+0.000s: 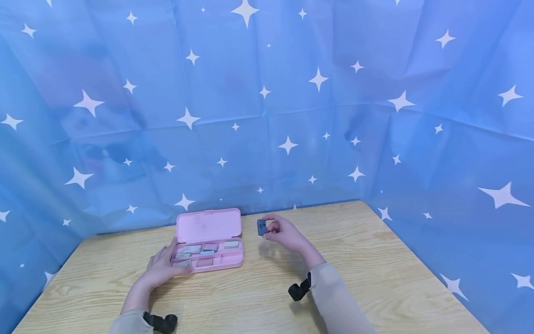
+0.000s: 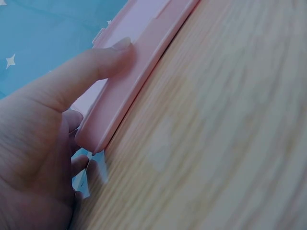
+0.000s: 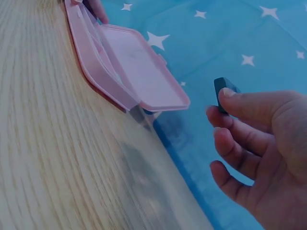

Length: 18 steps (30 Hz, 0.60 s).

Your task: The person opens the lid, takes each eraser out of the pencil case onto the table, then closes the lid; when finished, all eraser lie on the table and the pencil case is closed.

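A pink pencil case (image 1: pixel 228 263) lies with its lid raised on the wooden table. Several small pale blocks (image 1: pixel 193 249) sit in its compartments. At the case's left end is my left hand (image 1: pixel 160 268), thumb on the front wall and fingers around the far side, holding it. To the right of the case and above the table, my right hand (image 1: pixel 288 234) pinches a small dark rectangular block (image 1: pixel 261 227) between thumb and fingertips. In the right wrist view, that dark block (image 3: pixel 220 93) stands upright in the pinch while the other fingers curl loosely below.
The raised lid (image 1: pixel 208 226) leans back near the table's far edge. Behind the wooden table (image 1: pixel 246 306) hangs a blue star-patterned cloth (image 1: pixel 267 116), which also runs along both sides. Black camera mounts (image 1: pixel 299 291) are worn at both wrists.
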### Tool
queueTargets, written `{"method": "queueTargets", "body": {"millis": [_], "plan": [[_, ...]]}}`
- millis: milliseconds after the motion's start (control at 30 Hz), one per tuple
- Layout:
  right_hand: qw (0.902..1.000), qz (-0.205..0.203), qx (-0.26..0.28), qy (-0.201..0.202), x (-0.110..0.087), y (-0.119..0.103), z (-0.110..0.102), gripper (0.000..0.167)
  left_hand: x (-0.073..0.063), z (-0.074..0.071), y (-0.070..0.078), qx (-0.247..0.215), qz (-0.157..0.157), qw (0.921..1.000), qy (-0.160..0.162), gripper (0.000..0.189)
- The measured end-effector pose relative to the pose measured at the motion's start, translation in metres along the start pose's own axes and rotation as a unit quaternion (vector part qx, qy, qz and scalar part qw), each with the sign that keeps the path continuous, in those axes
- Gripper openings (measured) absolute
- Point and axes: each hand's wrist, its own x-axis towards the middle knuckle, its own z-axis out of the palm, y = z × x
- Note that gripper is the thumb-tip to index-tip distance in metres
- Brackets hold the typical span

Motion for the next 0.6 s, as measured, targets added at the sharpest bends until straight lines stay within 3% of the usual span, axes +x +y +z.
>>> {"method": "queueTargets", "body": {"millis": [333,600], "plan": [[0.9997,0.008,0.015,0.015,0.002,0.005,-0.006,0.049,0.0,-0.002,0.003,0.004,-0.002,1.0,0.002,0.121],[0.9994,0.005,-0.032,0.014,0.007,0.017,-0.006,0.043,-0.001,-0.002,0.005,0.008,-0.003,1.0,-0.001,0.12]]}}
